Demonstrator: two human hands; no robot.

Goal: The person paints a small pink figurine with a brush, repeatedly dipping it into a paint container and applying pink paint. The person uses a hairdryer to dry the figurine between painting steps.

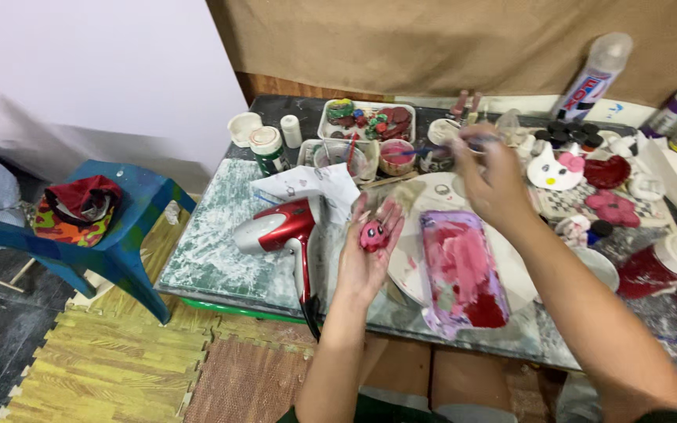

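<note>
Two hands: figurine (373, 234), paintbrush (425, 150)

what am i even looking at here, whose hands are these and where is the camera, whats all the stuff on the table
There is no machine here: these are a person's own two bare hands. The single picture comes from a camera worn on their head, looking down at a messy craft table.

The left hand lies palm up with a small pink painted figure resting in it. The right hand holds a thin paintbrush, reaching toward a small cup.

On the table lie a red hair dryer, a palette smeared with pink and red paint, a white tray of small painted pieces, paint jars, bottles and a spray can. A blue plastic chair with a bunched cloth stands at the left.
</note>
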